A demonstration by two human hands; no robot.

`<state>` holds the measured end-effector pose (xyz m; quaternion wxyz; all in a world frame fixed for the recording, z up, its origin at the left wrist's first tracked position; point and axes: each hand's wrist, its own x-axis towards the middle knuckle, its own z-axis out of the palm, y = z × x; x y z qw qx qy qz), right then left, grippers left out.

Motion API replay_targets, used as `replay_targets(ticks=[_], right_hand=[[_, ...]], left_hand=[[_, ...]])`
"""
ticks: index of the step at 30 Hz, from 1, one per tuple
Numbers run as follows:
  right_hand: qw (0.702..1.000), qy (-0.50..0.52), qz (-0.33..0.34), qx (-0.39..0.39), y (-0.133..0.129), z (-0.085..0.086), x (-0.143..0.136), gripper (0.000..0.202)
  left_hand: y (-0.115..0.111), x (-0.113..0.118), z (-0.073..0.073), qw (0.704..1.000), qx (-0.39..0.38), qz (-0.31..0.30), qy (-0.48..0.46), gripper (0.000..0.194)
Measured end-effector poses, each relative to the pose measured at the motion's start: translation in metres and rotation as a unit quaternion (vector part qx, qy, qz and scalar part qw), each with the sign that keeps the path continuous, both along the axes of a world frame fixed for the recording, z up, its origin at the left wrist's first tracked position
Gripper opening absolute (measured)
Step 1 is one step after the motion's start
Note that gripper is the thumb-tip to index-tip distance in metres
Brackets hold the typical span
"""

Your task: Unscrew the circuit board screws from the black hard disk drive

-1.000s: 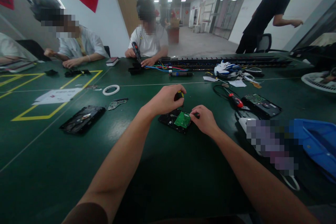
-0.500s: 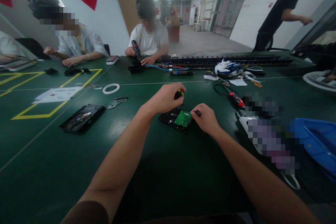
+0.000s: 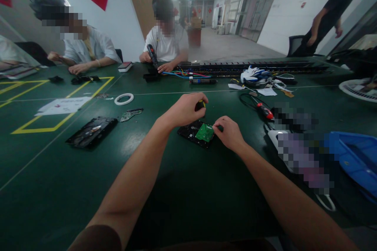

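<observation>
A black hard drive (image 3: pixel 188 133) lies flat on the green table, with a green circuit board (image 3: pixel 205 132) on its right part. My left hand (image 3: pixel 188 108) is above the drive's back edge, its fingers curled round a black and yellow tool handle (image 3: pixel 200 105); the tool's lower end cannot be made out. At the right edge of the board is my right hand (image 3: pixel 228 130), thumb and forefinger pinched together. Whatever is between those fingertips, if anything, is too small to tell.
Left are a second black drive (image 3: pixel 92 131), a loose circuit board (image 3: pixel 131 115) and a white ring (image 3: pixel 124 99). Right are a red and black screwdriver (image 3: pixel 265 111), a white power strip (image 3: pixel 279 147) and a blue tray (image 3: pixel 357 157). Several people are beyond the table.
Both hands and the drive look almost unchanged. The standing person at the back right has moved to the right and lowered an arm, and a chair back now shows there.
</observation>
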<state>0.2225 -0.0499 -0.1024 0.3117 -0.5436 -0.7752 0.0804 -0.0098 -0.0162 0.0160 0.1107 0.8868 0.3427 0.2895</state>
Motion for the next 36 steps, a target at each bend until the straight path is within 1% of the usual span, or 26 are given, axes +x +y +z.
replay_targets(ticks=[5, 16, 28, 36], right_hand=[[1.000, 0.003, 0.007, -0.003, -0.0006, -0.0005, 0.0004, 0.009], [0.999, -0.020, 0.002, -0.025, -0.0038, 0.0071, -0.0051, 0.011], [0.999, -0.039, 0.003, -0.027, -0.0043, 0.0061, -0.0034, 0.010], [0.999, -0.049, -0.002, -0.021, -0.0039, 0.0041, -0.0035, 0.010]], left_hand=[[0.0002, -0.0003, 0.0005, 1.000, -0.002, -0.003, 0.000, 0.030], [-0.0009, 0.0004, 0.0013, 1.000, 0.004, -0.007, 0.001, 0.029], [-0.0020, -0.0001, 0.0030, 1.000, -0.002, -0.003, -0.017, 0.028], [-0.0025, -0.0003, 0.0041, 1.000, 0.008, -0.009, -0.028, 0.028]])
